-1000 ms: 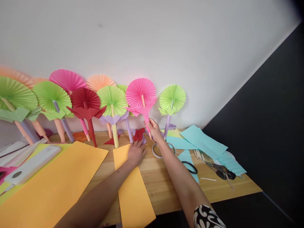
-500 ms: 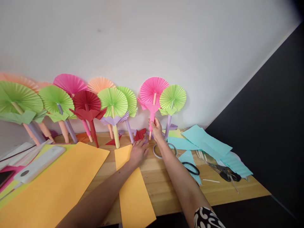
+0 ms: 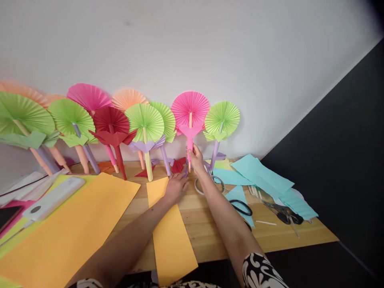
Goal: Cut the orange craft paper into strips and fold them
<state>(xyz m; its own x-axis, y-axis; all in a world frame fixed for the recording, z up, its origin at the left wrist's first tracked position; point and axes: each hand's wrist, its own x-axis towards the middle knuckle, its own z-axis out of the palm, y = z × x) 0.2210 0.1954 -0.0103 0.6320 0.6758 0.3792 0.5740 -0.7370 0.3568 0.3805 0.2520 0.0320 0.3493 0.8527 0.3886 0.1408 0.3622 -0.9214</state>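
My right hand [image 3: 196, 157] is closed round the stick of a pink paper fan [image 3: 190, 109], holding it upright against the white wall. The fan stands between a green fan [image 3: 222, 118] on its right and another green fan [image 3: 146, 122] on its left. My left hand [image 3: 175, 188] lies flat, fingers spread, on the upper end of a narrow orange paper strip [image 3: 171, 240] on the wooden table [image 3: 207, 232]. Small red paper scraps [image 3: 177, 165] lie just beyond its fingertips.
Several more paper fans lean on the wall to the left, among them a red fan [image 3: 111, 122]. A big orange sheet [image 3: 69, 232] covers the table's left. A tape roll [image 3: 209, 185], scissors [image 3: 241, 208], turquoise paper [image 3: 261, 176] and a white tool [image 3: 52, 199] lie about.
My right hand carried the pink fan to the right and stood it upright against the wall beside the green fan. My left hand stayed on the orange strip.
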